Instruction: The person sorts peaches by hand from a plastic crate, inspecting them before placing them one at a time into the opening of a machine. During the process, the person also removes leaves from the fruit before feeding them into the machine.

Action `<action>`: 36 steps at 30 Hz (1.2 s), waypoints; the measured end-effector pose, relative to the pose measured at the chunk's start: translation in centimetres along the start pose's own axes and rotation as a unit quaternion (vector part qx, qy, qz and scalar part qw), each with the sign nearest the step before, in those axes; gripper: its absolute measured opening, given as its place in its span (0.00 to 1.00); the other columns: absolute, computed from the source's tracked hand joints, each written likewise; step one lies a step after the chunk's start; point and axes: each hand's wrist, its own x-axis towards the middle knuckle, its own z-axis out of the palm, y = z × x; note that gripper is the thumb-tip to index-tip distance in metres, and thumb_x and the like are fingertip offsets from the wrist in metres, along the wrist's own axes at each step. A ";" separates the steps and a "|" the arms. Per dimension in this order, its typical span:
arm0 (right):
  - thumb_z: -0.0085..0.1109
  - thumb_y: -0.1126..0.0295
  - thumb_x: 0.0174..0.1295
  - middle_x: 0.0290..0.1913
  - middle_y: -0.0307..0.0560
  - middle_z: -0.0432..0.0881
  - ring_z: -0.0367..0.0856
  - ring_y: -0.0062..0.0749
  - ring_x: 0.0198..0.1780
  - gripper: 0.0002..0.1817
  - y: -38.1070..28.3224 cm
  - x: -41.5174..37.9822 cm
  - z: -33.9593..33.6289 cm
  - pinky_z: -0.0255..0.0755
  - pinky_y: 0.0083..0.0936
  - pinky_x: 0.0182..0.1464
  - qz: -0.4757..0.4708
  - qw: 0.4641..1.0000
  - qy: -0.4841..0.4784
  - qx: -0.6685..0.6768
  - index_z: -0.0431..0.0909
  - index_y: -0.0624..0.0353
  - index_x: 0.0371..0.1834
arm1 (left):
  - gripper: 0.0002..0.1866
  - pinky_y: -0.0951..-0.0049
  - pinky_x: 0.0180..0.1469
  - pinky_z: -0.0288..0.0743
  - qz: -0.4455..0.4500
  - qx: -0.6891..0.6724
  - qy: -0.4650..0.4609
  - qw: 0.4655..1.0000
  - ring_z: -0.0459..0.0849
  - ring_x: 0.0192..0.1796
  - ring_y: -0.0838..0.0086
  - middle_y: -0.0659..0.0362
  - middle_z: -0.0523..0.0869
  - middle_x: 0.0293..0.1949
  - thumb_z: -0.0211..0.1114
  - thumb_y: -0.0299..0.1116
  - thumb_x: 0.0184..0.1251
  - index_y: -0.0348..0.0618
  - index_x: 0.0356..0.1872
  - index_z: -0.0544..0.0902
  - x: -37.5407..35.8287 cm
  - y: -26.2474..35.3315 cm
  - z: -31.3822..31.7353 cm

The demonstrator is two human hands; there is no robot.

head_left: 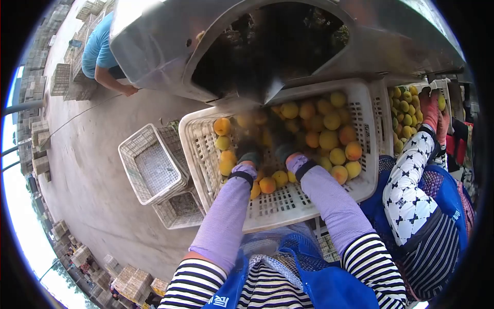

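A white plastic crate [280, 208] in front of me holds many yellow-orange fruits [329, 139] that look like peaches or apricots. My left hand [250, 150], in a dark glove, reaches down among the fruit in the crate's left half. Close beside it, my right hand [284, 147], gloved the same way, is also low among the fruit near the middle. The fingers of both hands are dark and blurred, so whether either holds a fruit is hidden.
A metal machine with a dark opening [267, 51] overhangs the crate's far side. White crates [154, 170] stand on the floor at left. To the right, a co-worker's hands [435, 110] are over another crate of fruit [406, 116]. A person in a blue shirt [100, 49] bends at upper left.
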 end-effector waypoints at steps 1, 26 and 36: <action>0.55 0.65 0.66 0.63 0.59 0.75 0.74 0.51 0.64 0.25 -0.3 0.6 1.2 0.72 0.41 0.61 0.019 0.999 -0.039 -0.025 0.70 0.58 0.66 | 0.43 0.54 0.68 0.67 -0.001 0.008 0.042 0.999 0.70 0.70 0.50 0.44 0.65 0.72 0.66 0.48 0.61 0.54 0.76 0.57 0.0 0.0 1.4; 0.79 0.58 0.43 0.59 0.53 0.78 0.78 0.47 0.58 0.42 -16.7 -5.5 -23.4 0.73 0.38 0.63 0.037 0.950 0.129 0.282 0.72 0.61 0.63 | 0.32 0.68 0.61 0.75 0.305 -0.672 -0.018 0.675 0.78 0.58 0.69 0.54 0.76 0.56 0.67 0.33 0.67 0.40 0.69 0.63 -18.6 -0.1 -14.4; 0.75 0.46 0.48 0.46 0.56 0.82 0.83 0.54 0.44 0.33 -16.6 7.9 -24.8 0.78 0.43 0.47 0.034 0.987 0.151 0.041 0.78 0.57 0.51 | 0.38 0.67 0.56 0.80 0.249 -0.717 -0.029 0.650 0.81 0.54 0.68 0.54 0.77 0.57 0.72 0.36 0.63 0.41 0.71 0.62 -21.5 -2.7 -14.6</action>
